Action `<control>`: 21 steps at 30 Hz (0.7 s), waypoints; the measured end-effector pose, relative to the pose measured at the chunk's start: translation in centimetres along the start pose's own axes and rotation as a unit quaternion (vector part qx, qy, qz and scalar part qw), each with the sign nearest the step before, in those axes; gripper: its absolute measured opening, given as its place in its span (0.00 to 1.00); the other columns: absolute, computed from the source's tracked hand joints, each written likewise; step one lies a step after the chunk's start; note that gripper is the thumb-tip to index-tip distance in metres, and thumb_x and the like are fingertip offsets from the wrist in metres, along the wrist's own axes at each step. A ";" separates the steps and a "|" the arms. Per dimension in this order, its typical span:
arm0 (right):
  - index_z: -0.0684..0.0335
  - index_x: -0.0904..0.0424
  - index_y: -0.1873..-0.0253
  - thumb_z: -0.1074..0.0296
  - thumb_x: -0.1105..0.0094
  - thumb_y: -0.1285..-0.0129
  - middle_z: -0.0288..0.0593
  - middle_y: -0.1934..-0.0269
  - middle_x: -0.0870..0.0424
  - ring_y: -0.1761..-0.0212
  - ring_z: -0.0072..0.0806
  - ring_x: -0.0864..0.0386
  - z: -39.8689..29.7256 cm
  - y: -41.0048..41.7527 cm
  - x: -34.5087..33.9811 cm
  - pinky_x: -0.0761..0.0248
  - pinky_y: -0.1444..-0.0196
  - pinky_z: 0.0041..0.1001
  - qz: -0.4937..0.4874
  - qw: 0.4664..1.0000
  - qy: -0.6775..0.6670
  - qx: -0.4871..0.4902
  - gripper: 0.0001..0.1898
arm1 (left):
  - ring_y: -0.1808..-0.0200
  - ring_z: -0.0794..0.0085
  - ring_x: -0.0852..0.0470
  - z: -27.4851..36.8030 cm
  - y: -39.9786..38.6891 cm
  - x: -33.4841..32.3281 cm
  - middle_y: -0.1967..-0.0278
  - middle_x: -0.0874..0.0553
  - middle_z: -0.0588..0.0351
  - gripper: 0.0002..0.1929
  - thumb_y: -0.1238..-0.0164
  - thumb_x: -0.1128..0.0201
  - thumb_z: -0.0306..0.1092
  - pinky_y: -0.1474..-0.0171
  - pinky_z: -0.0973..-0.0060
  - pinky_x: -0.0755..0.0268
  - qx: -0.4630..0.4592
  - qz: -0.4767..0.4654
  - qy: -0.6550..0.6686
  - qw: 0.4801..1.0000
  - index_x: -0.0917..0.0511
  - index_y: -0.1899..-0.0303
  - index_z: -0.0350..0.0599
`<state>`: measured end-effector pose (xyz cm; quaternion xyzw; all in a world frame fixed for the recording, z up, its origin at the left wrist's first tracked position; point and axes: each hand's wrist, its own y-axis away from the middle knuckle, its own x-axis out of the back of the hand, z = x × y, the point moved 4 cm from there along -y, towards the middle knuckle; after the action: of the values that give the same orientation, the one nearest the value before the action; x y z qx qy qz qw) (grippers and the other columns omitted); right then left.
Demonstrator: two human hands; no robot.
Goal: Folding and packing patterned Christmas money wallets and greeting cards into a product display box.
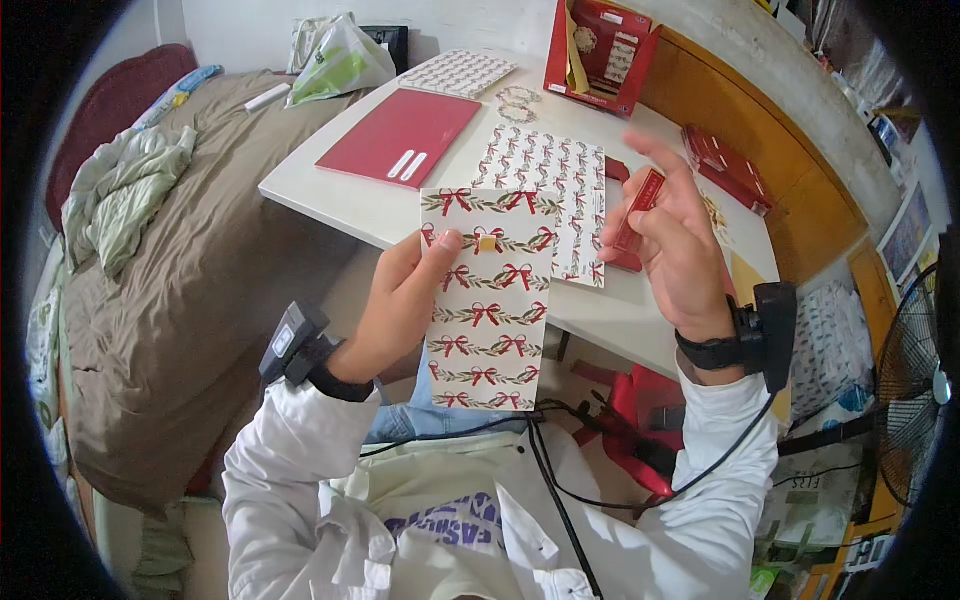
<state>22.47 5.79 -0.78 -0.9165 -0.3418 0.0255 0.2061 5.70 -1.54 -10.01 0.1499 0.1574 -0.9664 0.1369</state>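
Note:
My left hand (405, 289) grips the left edge of a white card panel (487, 330) printed with green garlands and red bows, its thumb on the front face. Near the panel's top sits a small yellowish square piece (487, 243). Between thumb and fingers, my right hand (667, 240) holds a narrow red strip-like piece (639, 210) bearing writing, apart from the panel and to its right. Behind the panel, a larger sheet with the same print (540, 161) lies on the white table (300, 180), partly over a red item (618, 171).
A maroon folder-like flat item (397, 135), another patterned sheet (457, 73) and small wreath-like rings (517, 103) lie farther back. An open red display box (600, 56) stands at the rear; a red package (724, 169) lies right. Black cables (555, 480) hang before me; a fan (911, 390) stands right.

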 end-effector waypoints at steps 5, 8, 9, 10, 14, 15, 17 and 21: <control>0.65 0.31 0.56 0.78 0.51 0.44 0.34 0.68 0.29 0.70 0.19 0.27 2.3 0.3 1.2 0.32 0.64 0.18 0.100 0.993 -0.007 0.055 0.10 | 0.69 0.85 0.29 -0.9 -0.4 0.9 0.70 0.23 0.61 0.16 0.33 0.53 0.40 0.67 0.84 0.34 -0.007 -0.042 -0.037 0.998 0.28 0.60 0.33; 0.64 0.29 0.61 0.74 0.46 0.43 0.33 0.70 0.27 0.70 0.16 0.28 2.6 1.0 0.2 0.34 0.64 0.16 0.119 0.993 -0.007 -0.001 0.05 | 0.70 0.85 0.30 -0.5 -0.4 0.0 0.71 0.24 0.62 0.16 0.33 0.54 0.40 0.67 0.85 0.36 0.009 -0.030 -0.006 0.999 0.28 0.60 0.33; 0.64 0.29 0.61 0.74 0.46 0.43 0.33 0.70 0.27 0.70 0.16 0.28 2.5 1.1 -0.2 0.34 0.64 0.16 0.120 0.993 -0.010 -0.003 0.05 | 0.70 0.85 0.30 -0.3 -0.6 0.0 0.71 0.24 0.62 0.16 0.32 0.54 0.41 0.67 0.85 0.36 0.001 -0.034 -0.005 0.999 0.28 0.60 0.33; 0.64 0.28 0.62 0.75 0.45 0.44 0.33 0.71 0.26 0.69 0.16 0.28 2.3 1.2 -0.6 0.34 0.65 0.16 0.111 0.994 -0.011 0.007 0.05 | 0.70 0.85 0.30 0.0 -0.7 -0.1 0.71 0.24 0.62 0.17 0.32 0.55 0.41 0.67 0.85 0.36 -0.007 -0.038 -0.004 0.999 0.28 0.60 0.33; 0.65 0.25 0.64 0.77 0.42 0.46 0.34 0.71 0.23 0.69 0.14 0.28 2.2 1.4 -3.2 0.35 0.66 0.15 0.095 0.995 -0.044 0.000 0.04 | 0.69 0.85 0.29 0.6 -0.4 -0.6 0.70 0.23 0.62 0.18 0.32 0.56 0.42 0.66 0.85 0.35 0.005 -0.021 0.028 0.999 0.28 0.59 0.34; 0.65 0.25 0.64 0.77 0.42 0.46 0.34 0.71 0.23 0.69 0.14 0.28 2.3 1.4 -3.4 0.35 0.66 0.15 0.095 0.994 -0.045 0.000 0.04 | 0.68 0.84 0.28 0.3 -0.5 -0.4 0.68 0.23 0.60 0.18 0.31 0.56 0.42 0.64 0.85 0.35 -0.008 -0.031 -0.006 0.999 0.29 0.57 0.34; 0.66 0.24 0.65 0.78 0.41 0.47 0.35 0.70 0.23 0.68 0.14 0.28 2.4 1.2 -3.9 0.35 0.65 0.15 0.078 0.996 -0.029 0.012 0.05 | 0.66 0.83 0.27 0.4 -0.5 -0.5 0.66 0.22 0.59 0.18 0.31 0.57 0.42 0.63 0.84 0.34 -0.021 -0.040 -0.040 0.998 0.29 0.55 0.35; 0.67 0.22 0.67 0.77 0.40 0.49 0.34 0.72 0.23 0.69 0.15 0.28 2.4 0.7 -4.2 0.36 0.66 0.15 0.096 0.992 0.036 0.068 0.04 | 0.63 0.81 0.27 1.2 -0.3 -1.1 0.63 0.22 0.57 0.18 0.31 0.59 0.42 0.61 0.83 0.33 -0.057 -0.053 0.007 0.997 0.30 0.53 0.36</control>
<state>19.20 3.51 -3.60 -0.9291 -0.2424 0.0355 0.2770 6.29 -1.40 -8.51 0.1402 0.2213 -0.9606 0.0931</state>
